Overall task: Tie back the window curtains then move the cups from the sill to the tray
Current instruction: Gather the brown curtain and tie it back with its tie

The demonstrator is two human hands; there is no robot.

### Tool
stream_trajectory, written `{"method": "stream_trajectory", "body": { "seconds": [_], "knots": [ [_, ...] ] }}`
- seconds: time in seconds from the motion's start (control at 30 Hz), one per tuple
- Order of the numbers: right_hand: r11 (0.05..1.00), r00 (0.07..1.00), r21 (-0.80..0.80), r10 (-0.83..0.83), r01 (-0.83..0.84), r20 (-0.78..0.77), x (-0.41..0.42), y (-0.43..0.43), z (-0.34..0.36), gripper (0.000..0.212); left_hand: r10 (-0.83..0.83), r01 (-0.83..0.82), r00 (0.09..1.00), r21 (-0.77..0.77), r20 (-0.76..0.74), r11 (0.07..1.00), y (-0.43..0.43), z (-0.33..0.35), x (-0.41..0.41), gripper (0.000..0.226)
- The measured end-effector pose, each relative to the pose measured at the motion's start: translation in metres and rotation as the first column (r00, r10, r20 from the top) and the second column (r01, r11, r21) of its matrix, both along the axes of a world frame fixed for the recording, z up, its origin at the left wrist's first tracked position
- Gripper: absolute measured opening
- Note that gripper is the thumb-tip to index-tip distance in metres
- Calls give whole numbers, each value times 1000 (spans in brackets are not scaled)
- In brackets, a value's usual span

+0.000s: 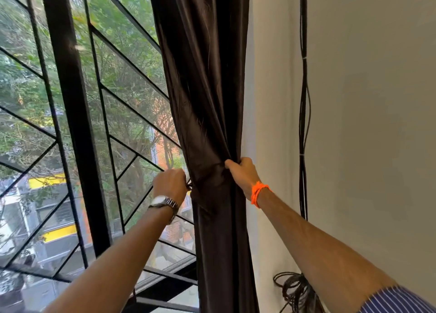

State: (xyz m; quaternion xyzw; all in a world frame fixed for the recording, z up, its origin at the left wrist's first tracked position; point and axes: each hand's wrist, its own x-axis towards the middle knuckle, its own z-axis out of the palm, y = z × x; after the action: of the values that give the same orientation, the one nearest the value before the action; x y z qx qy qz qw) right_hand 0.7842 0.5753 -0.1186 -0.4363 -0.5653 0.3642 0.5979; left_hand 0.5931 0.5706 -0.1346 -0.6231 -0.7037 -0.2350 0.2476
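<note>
Gripping the bunched brown curtain (212, 88) mid-frame, the right hand (243, 173) curls its fingers round it; the left hand (169, 185) pinches a thin tie (189, 186).

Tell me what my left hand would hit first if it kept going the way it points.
Probably the curtain: the left hand, pinching a thin dark tie, points toward its gathered waist. Depth is unclear, so the two may be touching.
</note>
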Motion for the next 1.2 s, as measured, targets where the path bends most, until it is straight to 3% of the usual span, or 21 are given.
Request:
{"method": "stream_trajectory", "body": {
  "seconds": [0.1, 0.17, 0.23, 0.33, 0.43, 0.5, 0.57, 0.73, 0.9, 1.07, 1.2],
  "knots": [
    [979, 967, -114, 144, -171, -212, -7, -4, -1, 5, 154, -149, 967, 38, -203, 988, -10, 14, 14, 7],
    [959, 948, -159, 188, -233, -256, -9, -4, -2, 15, 190, -180, 941, 60, -279, 982, -13, 21, 20, 12],
    [946, 928, -155, 232, -285, -290, -9, -5, -3, 13, 172, -160, 933, 64, -315, 985, -15, 25, 20, 18],
    [910, 895, -159, 323, -383, -307, -13, -8, -8, 11, 74, -68, 983, 39, -168, 997, -14, 26, 16, 19],
    [861, 857, -204, 380, -465, -347, -22, -4, -18, 19, -44, 34, 990, 78, 134, 996, -12, 20, 11, 9],
    [846, 841, -209, 397, -490, -367, -25, -1, -22, 20, -155, 117, 916, 124, 371, 985, -9, 18, 10, 8],
    [857, 845, -188, 395, -480, -360, -27, 4, -24, 21, -252, 191, 820, 170, 513, 967, -7, 17, 8, 15],
    [889, 882, -147, 384, -433, -273, -31, 10, -27, 23, -408, 430, 672, 122, 618, 895, -1, 19, 12, 16],
    [925, 914, -122, 324, -361, -244, -36, 12, -28, 35, -420, 487, 664, 68, 618, 871, 2, 31, 21, 9],
    [910, 889, -135, 337, -392, -310, -32, 16, -24, 48, -420, 543, 623, 22, 659, 840, 3, 36, 23, 32],
    [904, 899, -148, 358, -401, -252, -27, 18, -16, 43, -470, 647, 496, 51, 730, 761, 3, 39, 26, 47]
  ]
}}
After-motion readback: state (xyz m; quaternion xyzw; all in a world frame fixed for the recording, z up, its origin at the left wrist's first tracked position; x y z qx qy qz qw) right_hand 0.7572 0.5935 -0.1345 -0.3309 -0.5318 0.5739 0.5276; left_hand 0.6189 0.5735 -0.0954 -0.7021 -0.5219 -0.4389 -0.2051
